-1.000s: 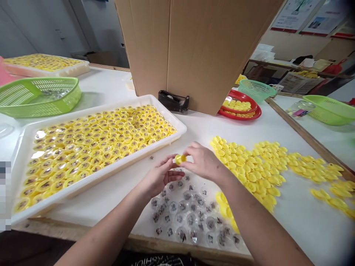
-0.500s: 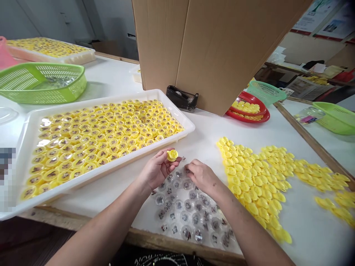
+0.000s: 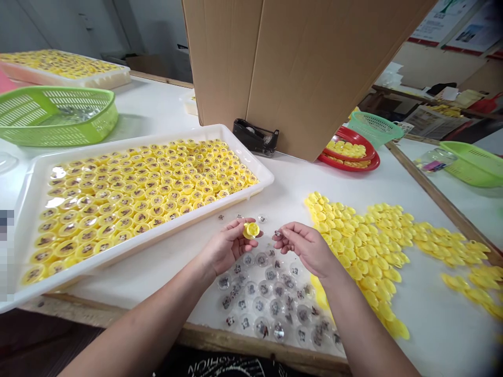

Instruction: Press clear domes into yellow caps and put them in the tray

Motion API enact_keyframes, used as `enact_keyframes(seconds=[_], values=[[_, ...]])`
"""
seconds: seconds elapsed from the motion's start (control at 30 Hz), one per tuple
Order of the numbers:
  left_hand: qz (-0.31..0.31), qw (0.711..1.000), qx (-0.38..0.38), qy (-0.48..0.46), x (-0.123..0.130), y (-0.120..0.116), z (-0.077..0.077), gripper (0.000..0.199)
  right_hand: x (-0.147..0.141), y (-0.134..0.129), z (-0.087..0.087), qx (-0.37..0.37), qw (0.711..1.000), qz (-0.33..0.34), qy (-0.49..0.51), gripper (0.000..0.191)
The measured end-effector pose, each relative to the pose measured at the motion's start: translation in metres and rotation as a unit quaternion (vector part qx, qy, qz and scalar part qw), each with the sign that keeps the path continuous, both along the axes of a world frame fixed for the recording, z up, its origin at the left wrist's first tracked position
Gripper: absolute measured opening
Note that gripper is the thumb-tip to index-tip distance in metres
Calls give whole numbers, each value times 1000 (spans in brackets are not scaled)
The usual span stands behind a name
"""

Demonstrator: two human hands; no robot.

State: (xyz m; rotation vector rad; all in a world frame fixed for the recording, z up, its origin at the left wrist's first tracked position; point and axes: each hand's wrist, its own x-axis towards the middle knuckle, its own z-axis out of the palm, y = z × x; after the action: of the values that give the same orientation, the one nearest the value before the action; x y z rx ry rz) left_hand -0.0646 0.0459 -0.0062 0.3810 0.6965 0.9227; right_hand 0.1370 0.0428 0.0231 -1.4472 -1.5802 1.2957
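Head view, yellow plastic cap, cradled in left-hand fingers

Yellow plastic cap in left hand

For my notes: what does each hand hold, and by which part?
Left hand: yellow cap, resting on the fingers. Right hand: tiny dark piece, pinched at the fingertips.

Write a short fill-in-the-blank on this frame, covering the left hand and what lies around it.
The left hand holds a ____ cap.
The white tray lies to the ____ of the left hand.
A black tape dispenser stands against a ____ box.

Missing words: yellow; left; cardboard.
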Motion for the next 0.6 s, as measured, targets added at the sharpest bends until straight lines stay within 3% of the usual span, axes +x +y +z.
enact_keyframes(seconds=[0.1, 0.2, 0.43, 0.6], values=[[-22, 1000, 17, -15, 5, -5, -2, 21, -8, -5, 11, -87, 977, -31, 192, 21], [-38, 998, 40, -39, 8, -9, -2, 20, -15, -6, 14, -103, 965, -15, 240, 24], [-38, 996, 55, -53, 8, -11, 2, 22, -25, -4, 4, -95, 966, -21, 240, 26], [-30, 997, 39, -54, 8, -10, 1, 20, -30, -3, 2, -46, 985, -17, 164, 20]])
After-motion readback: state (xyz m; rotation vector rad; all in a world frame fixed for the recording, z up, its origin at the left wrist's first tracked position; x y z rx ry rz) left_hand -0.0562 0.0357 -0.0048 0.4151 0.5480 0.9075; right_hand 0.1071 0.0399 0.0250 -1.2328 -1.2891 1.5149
